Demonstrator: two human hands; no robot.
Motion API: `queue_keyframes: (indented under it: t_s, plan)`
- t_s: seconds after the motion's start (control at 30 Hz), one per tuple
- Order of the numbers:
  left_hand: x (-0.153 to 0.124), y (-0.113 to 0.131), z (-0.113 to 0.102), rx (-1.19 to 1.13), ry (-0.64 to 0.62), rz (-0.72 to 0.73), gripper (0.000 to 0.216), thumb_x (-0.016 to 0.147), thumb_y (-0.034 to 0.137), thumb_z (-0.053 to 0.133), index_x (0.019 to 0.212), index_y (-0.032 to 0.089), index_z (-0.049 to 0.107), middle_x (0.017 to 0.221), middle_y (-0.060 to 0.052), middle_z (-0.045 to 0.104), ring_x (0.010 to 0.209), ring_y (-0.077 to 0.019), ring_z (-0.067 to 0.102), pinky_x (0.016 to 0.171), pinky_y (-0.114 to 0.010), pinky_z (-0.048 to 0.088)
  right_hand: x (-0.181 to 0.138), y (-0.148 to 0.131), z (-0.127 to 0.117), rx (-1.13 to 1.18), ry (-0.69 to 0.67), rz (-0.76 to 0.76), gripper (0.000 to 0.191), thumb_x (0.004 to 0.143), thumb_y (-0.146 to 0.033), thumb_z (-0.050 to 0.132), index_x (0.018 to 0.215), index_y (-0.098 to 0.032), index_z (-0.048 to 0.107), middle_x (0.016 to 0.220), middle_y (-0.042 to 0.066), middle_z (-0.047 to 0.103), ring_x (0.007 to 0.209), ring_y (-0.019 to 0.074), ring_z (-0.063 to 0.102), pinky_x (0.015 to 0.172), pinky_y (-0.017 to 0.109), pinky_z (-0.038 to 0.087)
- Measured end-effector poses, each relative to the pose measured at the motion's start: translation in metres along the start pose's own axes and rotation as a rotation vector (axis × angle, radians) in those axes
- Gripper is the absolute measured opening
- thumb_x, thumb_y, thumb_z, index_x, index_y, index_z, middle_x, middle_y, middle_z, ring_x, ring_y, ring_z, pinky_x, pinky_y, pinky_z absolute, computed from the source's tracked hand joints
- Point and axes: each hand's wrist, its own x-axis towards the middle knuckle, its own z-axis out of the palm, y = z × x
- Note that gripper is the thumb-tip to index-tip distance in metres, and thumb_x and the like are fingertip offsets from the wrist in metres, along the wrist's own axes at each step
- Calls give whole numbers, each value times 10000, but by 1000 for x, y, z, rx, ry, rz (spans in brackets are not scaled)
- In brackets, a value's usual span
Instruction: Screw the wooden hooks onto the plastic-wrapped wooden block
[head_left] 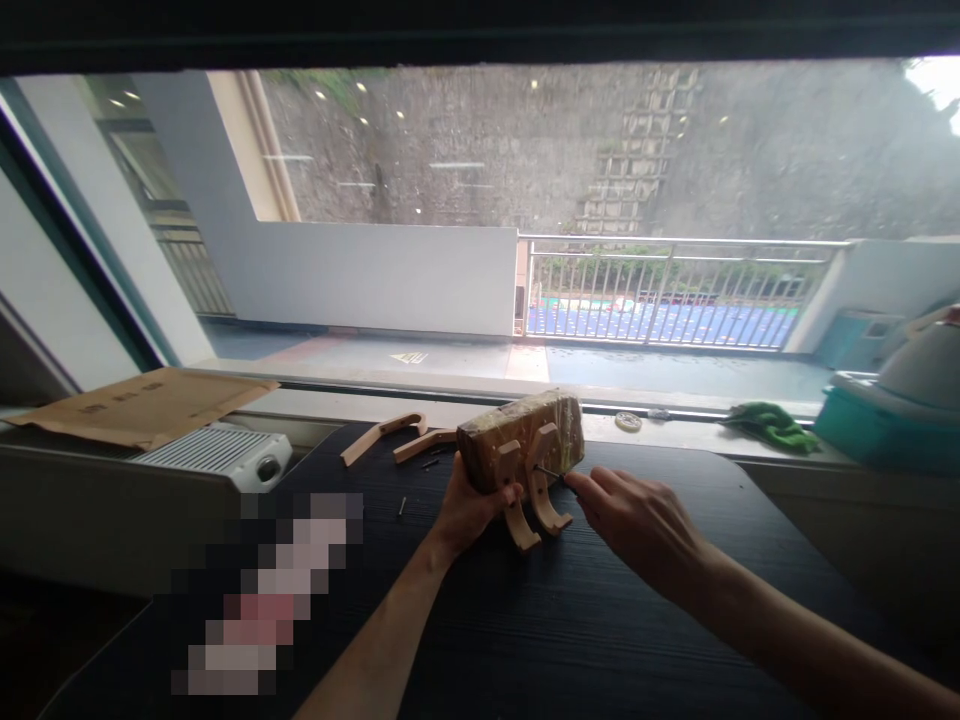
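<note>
left hand point(471, 502): you grip the wrapped block point(519, 422)
right hand point(637, 508): you grip a slim tool point(555, 475) at one wooden hook point(538, 490)

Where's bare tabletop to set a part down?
Black table: mostly bare between the right hand and the green cloth; also between the forearms. Crowded left of the block: loose curved wooden pieces, screws. Pixelated patch: can't tell.
</note>
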Motion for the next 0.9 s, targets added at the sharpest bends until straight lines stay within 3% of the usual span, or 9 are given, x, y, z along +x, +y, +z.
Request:
queue_keyframes:
  t_s: [0.1,0.17,0.33,0.43,0.57,0.67,0.77,0.83,0.9]
  plan:
    - [0,-1,0,-20,14,-3,620,477,168,814,999,191,478,912,-16,640,851,-223,618,695,-311,508,4,1,2,-95,44,-172,228,789,-21,414,873,-174,561,685,24,563,588,133,517,494,246,305]
    - [0,-1,0,-31,5,-6,630,487,168,810,1012,195,461,913,-12,633,846,-215,617,694,-309,511,4,0,7,-29,51,-142,198,821,-58,401,873,-166,558,684,27,582,579,134,526,500,250,320]
    - [-1,0,2,-75,-51,-14,616,518,161,794,1013,195,429,917,-15,616,835,-213,622,657,-304,531,-4,-5,25,444,40,414,234,887,-337,386,945,-174,543,709,36,649,614,168,595,542,269,395]
    - [-1,-1,2,-80,-39,-4,619,509,154,798,1009,198,435,916,-9,623,839,-211,625,667,-300,529,-8,-4,28,614,11,578,323,878,-433,354,919,-184,556,682,37,646,606,183,591,530,282,409]
    - [0,-4,0,-63,-19,-12,605,497,164,807,993,200,463,898,-2,640,827,-205,629,685,-301,519,-8,-1,16,480,-91,481,268,846,-388,426,1014,-212,537,649,3,634,570,176,579,515,270,380]
    - [1,-6,-1,-60,-19,-15,600,495,174,807,991,204,472,906,-2,644,830,-205,627,684,-299,518,-5,-1,5,200,-74,239,251,827,-237,465,1071,-237,525,725,7,642,595,164,581,509,245,332]
    - [1,-5,-1,-35,-9,-4,620,495,168,808,1012,199,469,916,-11,639,843,-206,621,699,-300,514,1,-2,1,-15,-28,13,224,833,-117,421,963,-215,576,713,23,618,585,147,560,491,236,286]
    - [0,-4,0,-26,-11,3,622,507,165,804,1023,198,459,922,-13,632,847,-206,618,704,-303,513,3,-3,3,-20,-11,-39,214,835,-99,409,916,-193,583,692,30,615,580,144,556,500,238,292]
    - [0,-3,0,-39,-24,1,629,515,165,800,1036,203,450,933,-12,628,854,-207,616,707,-307,515,4,-4,8,102,-4,24,183,848,-145,415,929,-185,573,723,37,639,613,154,579,528,242,327]
